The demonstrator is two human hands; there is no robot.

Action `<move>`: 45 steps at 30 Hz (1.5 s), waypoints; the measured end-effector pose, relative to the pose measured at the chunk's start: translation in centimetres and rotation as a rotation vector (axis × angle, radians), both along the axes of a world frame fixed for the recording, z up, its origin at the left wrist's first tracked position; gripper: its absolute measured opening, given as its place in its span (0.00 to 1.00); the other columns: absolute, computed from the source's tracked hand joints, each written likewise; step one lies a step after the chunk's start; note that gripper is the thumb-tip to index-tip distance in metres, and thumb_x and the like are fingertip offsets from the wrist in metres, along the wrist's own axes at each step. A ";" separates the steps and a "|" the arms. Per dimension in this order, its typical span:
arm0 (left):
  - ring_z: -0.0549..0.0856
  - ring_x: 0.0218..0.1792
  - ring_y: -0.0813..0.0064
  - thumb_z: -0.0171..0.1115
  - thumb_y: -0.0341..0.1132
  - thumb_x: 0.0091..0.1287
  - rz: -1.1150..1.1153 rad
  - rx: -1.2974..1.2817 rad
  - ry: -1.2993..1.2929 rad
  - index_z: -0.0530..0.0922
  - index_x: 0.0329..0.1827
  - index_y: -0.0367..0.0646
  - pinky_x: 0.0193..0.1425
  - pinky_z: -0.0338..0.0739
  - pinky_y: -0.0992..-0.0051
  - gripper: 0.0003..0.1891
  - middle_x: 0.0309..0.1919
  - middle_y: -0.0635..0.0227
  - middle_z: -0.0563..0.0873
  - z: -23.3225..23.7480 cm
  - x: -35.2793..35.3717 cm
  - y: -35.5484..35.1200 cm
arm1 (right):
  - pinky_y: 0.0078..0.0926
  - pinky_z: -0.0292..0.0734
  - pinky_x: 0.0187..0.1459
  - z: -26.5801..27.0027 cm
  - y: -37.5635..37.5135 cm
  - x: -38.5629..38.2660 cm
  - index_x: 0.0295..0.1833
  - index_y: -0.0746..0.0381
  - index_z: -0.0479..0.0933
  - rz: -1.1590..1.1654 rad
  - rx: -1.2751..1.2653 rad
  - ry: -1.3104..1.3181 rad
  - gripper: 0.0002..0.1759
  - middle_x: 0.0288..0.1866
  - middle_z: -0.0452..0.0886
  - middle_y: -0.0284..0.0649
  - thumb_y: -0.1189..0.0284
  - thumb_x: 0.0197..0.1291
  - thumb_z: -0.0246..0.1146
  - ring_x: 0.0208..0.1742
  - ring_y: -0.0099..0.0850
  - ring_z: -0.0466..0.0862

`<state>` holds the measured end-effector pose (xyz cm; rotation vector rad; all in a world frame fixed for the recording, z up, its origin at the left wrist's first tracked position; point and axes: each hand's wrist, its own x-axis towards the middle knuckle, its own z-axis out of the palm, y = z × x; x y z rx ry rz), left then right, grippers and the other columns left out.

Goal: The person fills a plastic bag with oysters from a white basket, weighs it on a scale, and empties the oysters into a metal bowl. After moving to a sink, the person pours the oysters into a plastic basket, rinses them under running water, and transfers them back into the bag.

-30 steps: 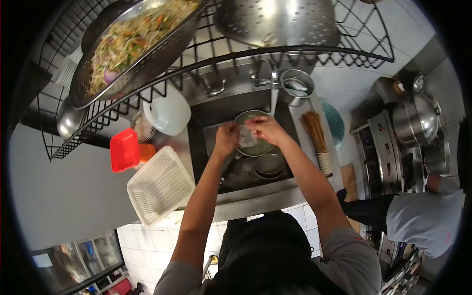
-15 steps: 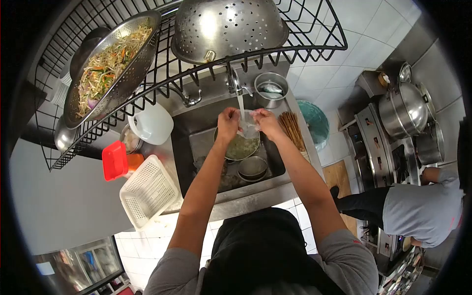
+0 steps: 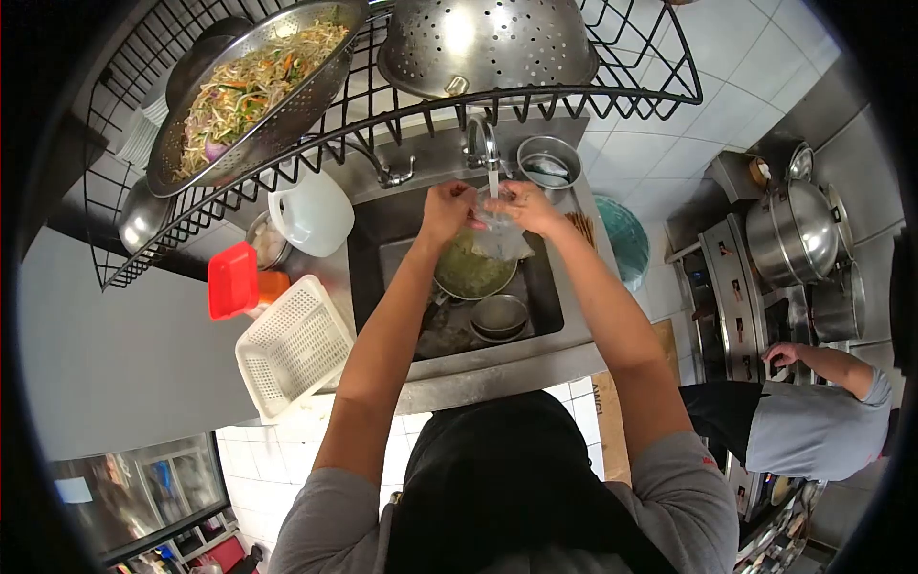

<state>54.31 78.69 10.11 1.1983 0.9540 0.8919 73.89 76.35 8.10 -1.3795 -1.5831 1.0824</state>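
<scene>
Over the sink (image 3: 382,253), a clear plastic bag (image 3: 504,246) hangs between my two hands, close under the running tap (image 3: 490,143). My left hand (image 3: 451,212) pinches one side of the bag's mouth. The fingers of my right hand (image 3: 528,207) are closed on the other side. Directly below lies a pan (image 3: 475,277) of cloudy greenish water, its handle toward the lower left. Small round metal bowls (image 3: 499,316) sit in front of the pan. What the bag contains, if anything, I cannot make out.
A metal pot (image 3: 548,165) and wooden sticks (image 3: 581,228) stand right of the sink; a white basket (image 3: 295,346) and white jug (image 3: 312,212) are left. Overhead, a black rack (image 3: 402,122) carries a colander of vegetables (image 3: 258,91). A co-worker (image 3: 813,426) stands by the stove.
The view has shifted slightly. The bag has moved a little and now hangs lower and to the right, over the pan's far edge. The co-worker's hand has come into sight by the stove.
</scene>
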 end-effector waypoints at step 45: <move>0.82 0.44 0.62 0.65 0.33 0.68 -0.157 1.014 0.678 0.83 0.47 0.37 0.55 0.75 0.67 0.10 0.38 0.60 0.83 5.7 -15.3 -8.6 | 0.45 0.75 0.52 10.7 -4.4 -10.6 0.51 0.59 0.81 0.628 0.404 -0.881 0.15 0.38 0.86 0.43 0.61 0.67 0.61 0.46 0.40 0.86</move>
